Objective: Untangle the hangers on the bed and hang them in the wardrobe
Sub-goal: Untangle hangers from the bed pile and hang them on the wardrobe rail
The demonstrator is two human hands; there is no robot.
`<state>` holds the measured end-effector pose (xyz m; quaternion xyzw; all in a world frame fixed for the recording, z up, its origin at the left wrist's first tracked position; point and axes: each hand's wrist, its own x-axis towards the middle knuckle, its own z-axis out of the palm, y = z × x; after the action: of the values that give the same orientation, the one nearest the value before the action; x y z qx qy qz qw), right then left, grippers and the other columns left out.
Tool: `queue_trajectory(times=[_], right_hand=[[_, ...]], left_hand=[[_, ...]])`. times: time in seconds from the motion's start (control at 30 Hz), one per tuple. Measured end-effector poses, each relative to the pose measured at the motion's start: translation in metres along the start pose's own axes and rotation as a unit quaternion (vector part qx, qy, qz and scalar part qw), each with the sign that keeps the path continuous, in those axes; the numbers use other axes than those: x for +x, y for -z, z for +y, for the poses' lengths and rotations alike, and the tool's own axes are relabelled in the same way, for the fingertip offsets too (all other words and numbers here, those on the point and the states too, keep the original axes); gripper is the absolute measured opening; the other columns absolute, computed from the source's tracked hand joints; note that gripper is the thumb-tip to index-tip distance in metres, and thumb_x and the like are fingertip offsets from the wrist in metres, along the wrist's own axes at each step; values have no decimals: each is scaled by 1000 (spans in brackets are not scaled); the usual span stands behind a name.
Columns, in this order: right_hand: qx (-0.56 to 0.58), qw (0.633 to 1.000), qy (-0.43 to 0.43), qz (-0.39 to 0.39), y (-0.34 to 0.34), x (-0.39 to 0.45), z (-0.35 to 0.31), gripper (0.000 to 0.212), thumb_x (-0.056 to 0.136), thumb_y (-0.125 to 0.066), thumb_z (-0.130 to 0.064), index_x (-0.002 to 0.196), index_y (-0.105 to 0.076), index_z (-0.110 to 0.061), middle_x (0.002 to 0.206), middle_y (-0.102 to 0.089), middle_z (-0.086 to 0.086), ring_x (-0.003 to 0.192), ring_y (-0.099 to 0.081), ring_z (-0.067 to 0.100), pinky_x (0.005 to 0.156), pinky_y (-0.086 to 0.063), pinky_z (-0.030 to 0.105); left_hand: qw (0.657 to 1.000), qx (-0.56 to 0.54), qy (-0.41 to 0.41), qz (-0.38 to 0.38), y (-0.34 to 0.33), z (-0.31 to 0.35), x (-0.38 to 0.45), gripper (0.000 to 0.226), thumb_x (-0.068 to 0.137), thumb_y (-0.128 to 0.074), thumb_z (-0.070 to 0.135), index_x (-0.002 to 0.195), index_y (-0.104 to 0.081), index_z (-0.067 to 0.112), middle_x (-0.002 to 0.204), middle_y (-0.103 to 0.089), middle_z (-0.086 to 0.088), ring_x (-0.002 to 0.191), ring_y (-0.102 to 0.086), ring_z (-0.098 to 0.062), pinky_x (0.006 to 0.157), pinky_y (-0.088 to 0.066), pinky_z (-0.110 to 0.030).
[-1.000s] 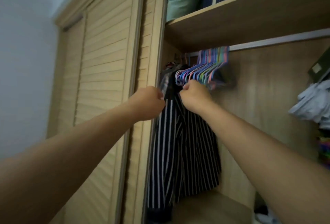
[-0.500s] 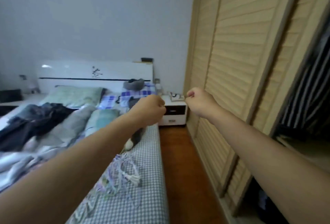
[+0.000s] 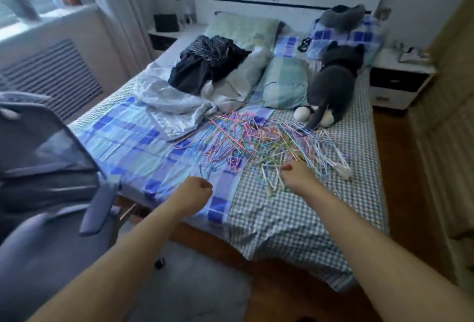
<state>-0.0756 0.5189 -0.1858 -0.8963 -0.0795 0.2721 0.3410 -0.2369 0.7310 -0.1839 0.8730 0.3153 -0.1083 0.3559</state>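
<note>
The tangled hangers (image 3: 259, 142) lie in a blurred heap mid-bed (image 3: 295, 214), single ones hard to pick out, with a grey plush toy (image 3: 331, 88) at their 1 o'clock. Both fists are curled and empty, the left hand (image 3: 196, 191) over the bed's near edge, the right hand (image 3: 297, 174) above the heap's near fringe. Half a second ago the view faced the wardrobe doors; now only a sliver shows at 3 o'clock, a chair (image 3: 43, 168) crowding 9 o'clock.
</note>
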Motion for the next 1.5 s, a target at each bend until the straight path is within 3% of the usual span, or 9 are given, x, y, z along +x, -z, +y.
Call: queue_trajectory(times=[0.13,0.17,0.2,0.4,0.6,0.73,1.03,1.27,1.5], right_hand=[[11,998,-54,-42,-48,39,-4,20,101,-45,-14,88,-55,-3,85,-53,18,69,-46,31,62,-36,44],[22,997,-62,-40,-55,51,-4,21,100,-46,-13,93,-57,2,91,-55,26,113,-58,41,64,-42,47],[27,997,-69,-39,-60,61,-3,21,99,-46,-13,94,-58,4,92,-52,32,90,-33,14,67,-45,45],[66,987,-136,-54,-95,170,13,19,93,-48,-16,74,-48,-16,72,-44,8,62,-38,22,64,-36,40],[118,950,-273,-97,-119,244,12,11,95,-45,-7,91,-55,-7,78,-53,13,67,-48,26,57,-41,34],[99,934,-327,-106,-117,280,11,14,93,-48,-8,83,-58,-7,63,-52,11,54,-41,21,56,-35,34],[240,895,-377,-11,-135,382,8,42,93,-61,-10,133,-49,-7,118,-53,11,104,-62,29,83,-57,41],[460,796,-388,70,-157,412,-16,16,102,-53,-15,115,-55,-6,114,-65,16,100,-66,26,84,-56,38],[435,839,-271,183,-128,358,-100,18,107,-46,-25,100,-58,-13,95,-70,11,88,-73,26,82,-58,39]], left_hand=[[998,-46,38,-6,8,-45,41,21,90,-56,10,102,-73,9,98,-73,-10,87,-61,-17,75,-47,-26],[997,-58,48,-5,8,-52,50,22,91,-56,10,106,-72,11,99,-73,-9,84,-62,-18,70,-46,-24],[996,-66,57,-5,7,-57,58,22,92,-57,11,108,-72,15,97,-72,-7,82,-62,-18,68,-45,-23],[991,-76,97,-50,-2,-81,124,17,94,-55,10,97,-68,21,97,-69,-6,90,-63,-23,74,-41,-22],[979,-57,164,-109,-8,-100,189,15,95,-55,16,94,-69,24,92,-70,-1,85,-62,-16,75,-45,-24],[978,-15,164,-132,-17,-101,248,28,96,-53,14,119,-69,14,110,-70,-4,104,-65,-22,82,-47,-24],[957,101,93,-254,-48,-133,380,54,91,-52,20,144,-41,25,140,-42,-11,106,-62,-32,92,-51,-37],[946,118,59,-297,-19,-167,410,63,93,-54,24,152,-34,29,145,-42,-11,102,-64,-23,92,-46,-29],[955,56,24,-290,-1,-140,416,74,89,-67,33,153,-32,27,145,-43,-11,116,-59,-27,99,-45,-31]])
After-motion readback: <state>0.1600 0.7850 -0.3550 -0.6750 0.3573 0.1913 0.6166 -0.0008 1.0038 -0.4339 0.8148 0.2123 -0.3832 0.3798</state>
